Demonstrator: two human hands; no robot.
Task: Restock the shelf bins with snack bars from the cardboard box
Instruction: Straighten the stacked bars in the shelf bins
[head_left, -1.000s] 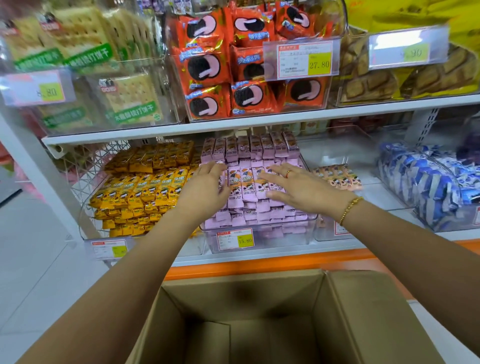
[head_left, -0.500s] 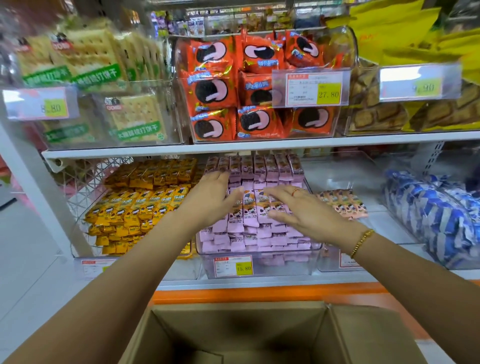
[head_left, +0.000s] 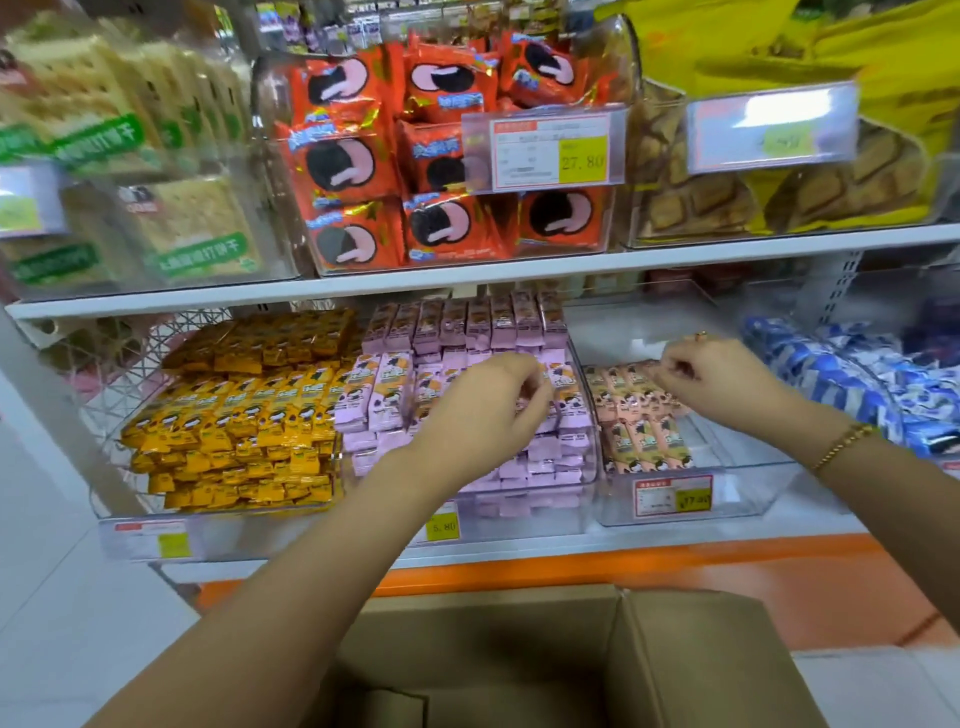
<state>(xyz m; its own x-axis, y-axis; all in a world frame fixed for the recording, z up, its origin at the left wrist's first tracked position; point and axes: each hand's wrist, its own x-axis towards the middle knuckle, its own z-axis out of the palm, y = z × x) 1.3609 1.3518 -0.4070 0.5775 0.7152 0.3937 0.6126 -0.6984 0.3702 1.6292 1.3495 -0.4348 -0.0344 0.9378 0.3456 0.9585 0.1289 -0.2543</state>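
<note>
Above pink bars (head_left: 387, 397), left hand (head_left: 483, 415); above peach bars (head_left: 641, 441), right hand (head_left: 719, 382); grips curled, hold unclear.

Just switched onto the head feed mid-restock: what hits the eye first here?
The red-orange cookie packs in the upper middle bin grab attention first, behind a yellow 27.80 price tag. Below, the left hand curls over the packed lilac bars, the right hand over the sparser peach bars beside them. An open cardboard box sits at the bottom edge.
</note>
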